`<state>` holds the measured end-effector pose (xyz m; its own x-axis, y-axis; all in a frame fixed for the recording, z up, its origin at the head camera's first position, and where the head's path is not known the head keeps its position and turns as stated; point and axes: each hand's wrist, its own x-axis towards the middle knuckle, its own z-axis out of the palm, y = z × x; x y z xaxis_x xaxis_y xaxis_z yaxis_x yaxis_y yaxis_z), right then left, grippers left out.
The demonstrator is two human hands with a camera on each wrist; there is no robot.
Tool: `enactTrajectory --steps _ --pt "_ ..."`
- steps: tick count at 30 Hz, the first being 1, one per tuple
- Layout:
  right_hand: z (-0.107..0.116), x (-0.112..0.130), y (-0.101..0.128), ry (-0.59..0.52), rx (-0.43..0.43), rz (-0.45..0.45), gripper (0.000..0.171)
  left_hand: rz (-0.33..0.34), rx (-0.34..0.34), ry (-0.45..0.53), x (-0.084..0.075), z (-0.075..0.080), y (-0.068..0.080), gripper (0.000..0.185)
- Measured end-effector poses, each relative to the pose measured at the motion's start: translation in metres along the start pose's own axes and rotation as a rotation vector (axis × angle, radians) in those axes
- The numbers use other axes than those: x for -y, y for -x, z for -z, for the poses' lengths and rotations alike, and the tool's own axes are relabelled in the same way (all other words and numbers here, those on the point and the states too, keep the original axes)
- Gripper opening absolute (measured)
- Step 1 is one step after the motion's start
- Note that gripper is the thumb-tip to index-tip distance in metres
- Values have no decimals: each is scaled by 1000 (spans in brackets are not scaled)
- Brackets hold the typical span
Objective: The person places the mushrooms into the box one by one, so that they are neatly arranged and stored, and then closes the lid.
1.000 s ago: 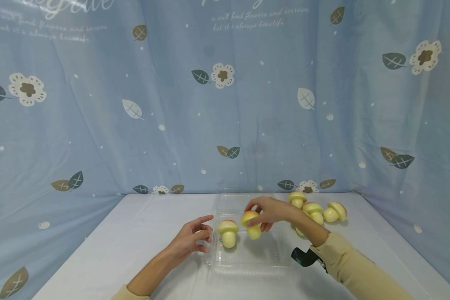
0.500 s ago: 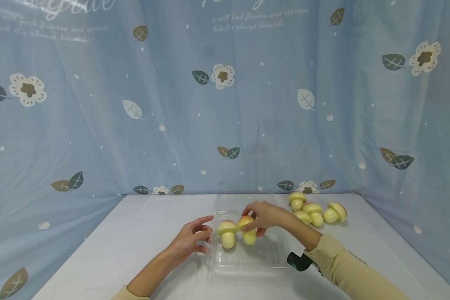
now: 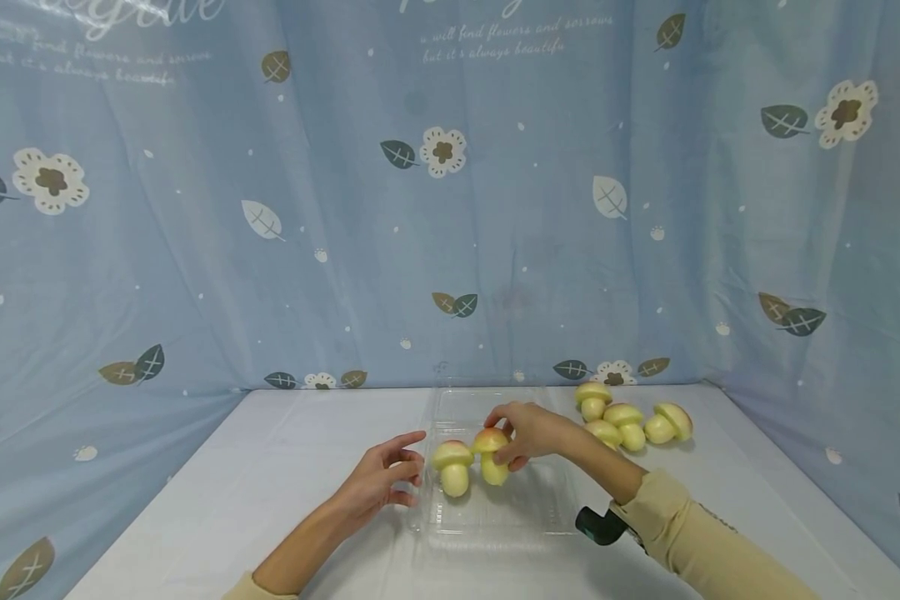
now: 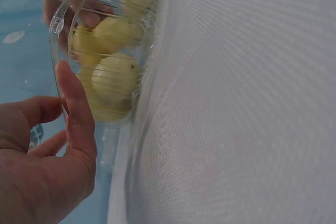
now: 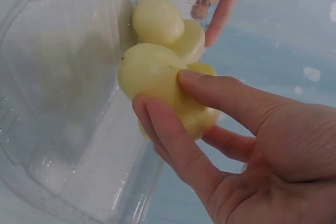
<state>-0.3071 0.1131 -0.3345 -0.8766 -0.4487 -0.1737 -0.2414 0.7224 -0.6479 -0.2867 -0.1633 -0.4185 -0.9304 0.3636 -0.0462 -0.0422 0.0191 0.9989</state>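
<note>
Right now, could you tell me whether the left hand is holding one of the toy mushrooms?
No, the left hand only touches the clear tray's edge.

Layout as I read it from the head view: table in front of me, backdrop curtain behind and to both sides. Clamshell tray at table centre, its lid lying open behind it. In the tray, two mushrooms upright, side by side: first mushroom left, second mushroom right. My left hand sits just left of the tray; my right hand on the second mushroom. Four loose mushrooms clustered right of the lid, behind my right forearm
</note>
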Motion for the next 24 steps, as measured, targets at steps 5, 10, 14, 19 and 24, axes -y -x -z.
enactTrajectory --steps 5,10,14,19,24 --pt "0 0 1 1 3 -23 43 2 -3 0 0 0 0 65" --pt "-1 1 3 12 10 -40 42 5 -5 4 -1 -1 0 65" --pt "-1 1 4 20 10 -40 43 6 -3 6 -1 -1 0 65" --pt "-2 -1 4 44 15 -20 41 3 2 8 0 0 0 65" --pt "0 -3 5 76 19 -3 40 5 2 8 0 0 0 64"
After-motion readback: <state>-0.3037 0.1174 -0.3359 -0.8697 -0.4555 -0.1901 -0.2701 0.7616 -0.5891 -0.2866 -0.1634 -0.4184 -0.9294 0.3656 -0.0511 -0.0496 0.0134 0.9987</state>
